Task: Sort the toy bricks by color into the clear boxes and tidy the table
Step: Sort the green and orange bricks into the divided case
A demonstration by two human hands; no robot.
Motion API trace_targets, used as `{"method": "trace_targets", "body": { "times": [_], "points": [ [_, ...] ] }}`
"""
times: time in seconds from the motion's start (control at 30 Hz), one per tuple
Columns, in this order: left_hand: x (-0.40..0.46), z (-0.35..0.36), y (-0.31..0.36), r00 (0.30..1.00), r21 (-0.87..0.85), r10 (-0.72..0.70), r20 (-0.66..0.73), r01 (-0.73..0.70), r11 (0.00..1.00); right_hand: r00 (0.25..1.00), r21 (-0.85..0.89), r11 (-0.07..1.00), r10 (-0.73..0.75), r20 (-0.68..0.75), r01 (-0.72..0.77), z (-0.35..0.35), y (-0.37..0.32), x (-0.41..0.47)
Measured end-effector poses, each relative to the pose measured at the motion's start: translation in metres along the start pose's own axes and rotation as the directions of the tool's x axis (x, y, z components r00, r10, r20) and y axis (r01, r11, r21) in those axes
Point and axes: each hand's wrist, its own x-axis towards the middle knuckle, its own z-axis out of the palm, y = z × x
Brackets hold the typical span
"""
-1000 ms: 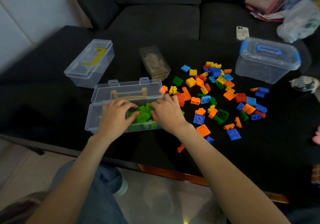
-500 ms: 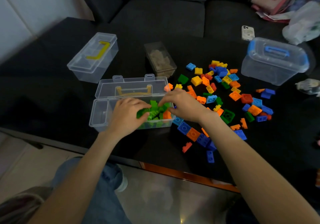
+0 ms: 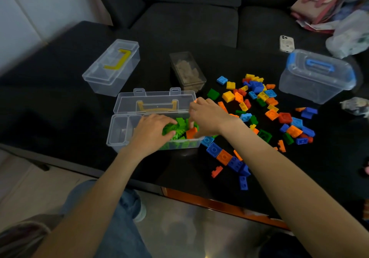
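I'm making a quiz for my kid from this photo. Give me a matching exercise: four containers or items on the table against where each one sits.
Things:
1. open clear box
2. blue-handled box
3. yellow-handled closed box
4. phone

Places:
A. far right of the brick pile
B. under both hands, holding green bricks
C. far left of the table
D. far edge, by the sofa

Pairs: 1-B, 2-A, 3-C, 4-D
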Motion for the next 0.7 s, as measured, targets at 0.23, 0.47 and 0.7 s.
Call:
{"method": "trace_targets", "body": {
  "times": [0.23, 0.47, 0.7],
  "points": [
    [-0.010, -0.012, -0.003, 0.974, -0.045, 0.085, -0.212, -0.097, 0.994, 0.992, 0.258, 0.966, 0.060, -0.115, -0.029, 0.007, 0.007, -0.007],
    [-0.053, -0.029, -0.047, 0.960, -0.054, -0.170, -0.224, 0.161, 0.985, 0.932, 0.664, 0.747, 0.218, -0.290, 0.032, -0.002, -0.030, -0.004],
    [-0.064, -0.022, -0.050, 0.969, -0.213, -0.238, -0.070, 0.219, 0.952, 0.939, 0.330, 0.944, 0.127, -0.319, -0.016, -0.006, -0.086, 0.042]
  ]
}}
